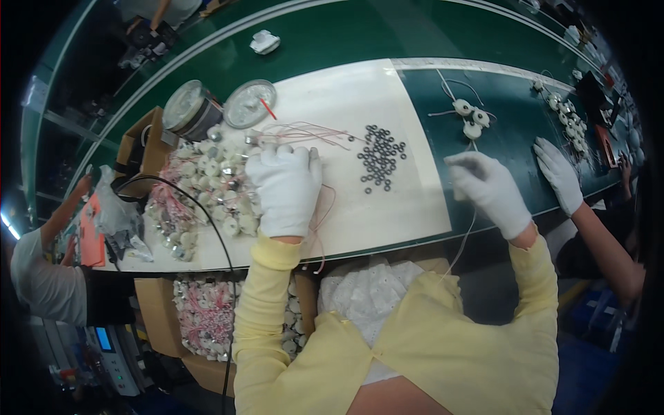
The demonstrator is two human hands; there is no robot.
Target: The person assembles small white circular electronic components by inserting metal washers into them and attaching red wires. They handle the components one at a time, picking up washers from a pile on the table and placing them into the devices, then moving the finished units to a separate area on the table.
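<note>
My left hand (287,187), in a white glove, is at the right edge of a heap of small round white-and-silver motor-like parts (207,173) with pink wires. Its fingers curl downward, and what they grip is hidden; pink wires (320,238) trail beside it over the table edge. My right hand (490,194), also gloved, is closed in a pinch at the green mat. A small white part shows under its fingertips, and a thin pale wire (465,238) hangs below. Beyond it lie several white round parts with wires (473,121). Small dark rings (380,158) are spread between my hands.
A tub (192,111) and a round lid (250,104) stand behind the heap, next to a cardboard box (142,142). A black cable (207,214) crosses the left side. Under the table sits a box of wired parts (207,311). A co-worker's gloved hand (559,176) rests at right.
</note>
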